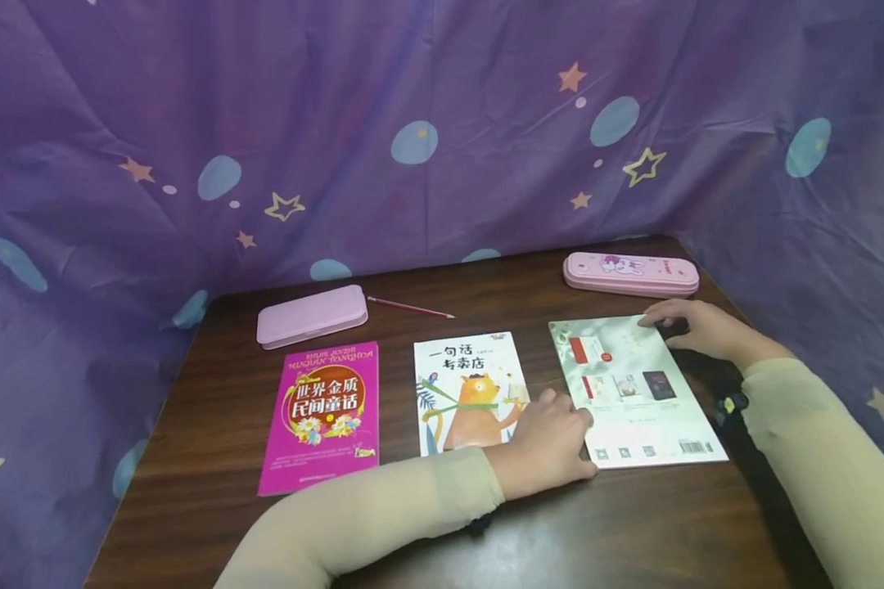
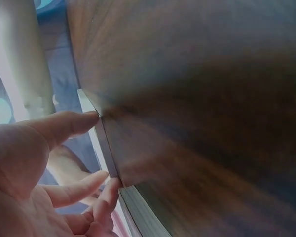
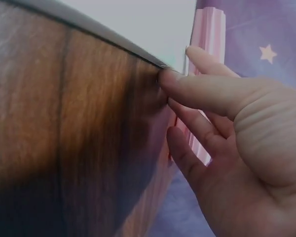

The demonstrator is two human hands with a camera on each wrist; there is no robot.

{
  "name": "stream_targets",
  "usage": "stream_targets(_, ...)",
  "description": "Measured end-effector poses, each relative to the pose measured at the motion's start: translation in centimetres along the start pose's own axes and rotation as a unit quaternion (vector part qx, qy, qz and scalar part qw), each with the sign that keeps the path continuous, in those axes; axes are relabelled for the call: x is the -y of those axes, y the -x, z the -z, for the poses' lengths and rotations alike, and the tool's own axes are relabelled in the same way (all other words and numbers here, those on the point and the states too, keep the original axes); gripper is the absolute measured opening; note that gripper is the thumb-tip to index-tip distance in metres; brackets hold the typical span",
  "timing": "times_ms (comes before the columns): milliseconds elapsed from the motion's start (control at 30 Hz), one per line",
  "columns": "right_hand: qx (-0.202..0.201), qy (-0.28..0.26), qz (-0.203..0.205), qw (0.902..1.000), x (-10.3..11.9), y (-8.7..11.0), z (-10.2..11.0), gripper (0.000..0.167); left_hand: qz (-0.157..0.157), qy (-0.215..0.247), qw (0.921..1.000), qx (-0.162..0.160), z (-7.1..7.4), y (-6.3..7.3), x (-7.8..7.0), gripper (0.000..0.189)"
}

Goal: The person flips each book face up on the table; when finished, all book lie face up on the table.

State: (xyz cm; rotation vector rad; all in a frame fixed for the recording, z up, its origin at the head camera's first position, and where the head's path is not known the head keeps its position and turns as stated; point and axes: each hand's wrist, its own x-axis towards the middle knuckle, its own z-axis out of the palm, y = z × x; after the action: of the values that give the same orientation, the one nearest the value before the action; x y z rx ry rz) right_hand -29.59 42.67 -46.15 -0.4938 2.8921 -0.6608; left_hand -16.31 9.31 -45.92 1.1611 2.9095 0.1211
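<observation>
A pale green and white book [image 1: 633,409] lies flat at the right, with small product pictures and a barcode on its upper face. My left hand [image 1: 548,446] holds its near left corner: the thumb touches the near edge and the fingers lie along the left side. At the far right corner, my right hand [image 1: 696,331] grips the book between thumb and forefinger, as the right wrist view shows at the book's corner [image 3: 153,29]. Partly behind my left hand is a white book with an orange bear [image 1: 471,401]. A magenta book [image 1: 324,417] lies farther left.
A pink pencil case with a rabbit picture [image 1: 626,274] stands behind the right book. Farther left lie a plain pink case [image 1: 313,315] and a red pencil [image 1: 412,307]. A purple starry curtain [image 1: 442,123] surrounds the dark wooden table [image 1: 191,442].
</observation>
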Motion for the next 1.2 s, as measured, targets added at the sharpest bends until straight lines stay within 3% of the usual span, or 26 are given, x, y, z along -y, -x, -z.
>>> stream_targets(433,-0.045,0.002,-0.018,0.9988,-1.1,0.2,-0.3,0.044,0.02,-0.003,0.9998,-0.002,0.2,0.2,0.0,0.038)
stream_targets(633,-0.06,-0.008,-0.001,0.9982,-1.0,0.5,-0.3,0.04,0.032,-0.007,0.9995,0.0,0.2,0.3,-0.1,0.038)
stream_targets(967,-0.072,-0.014,0.006,0.9973,-0.7,0.5,0.0,0.034,0.084,-0.055,0.9949,0.011,0.3,-0.2,-0.3,0.07)
stream_targets(1200,-0.084,-0.055,0.007,0.9949,-1.2,1.1,-0.5,0.033,0.067,-0.053,0.9963,0.008,0.5,0.1,0.1,0.055)
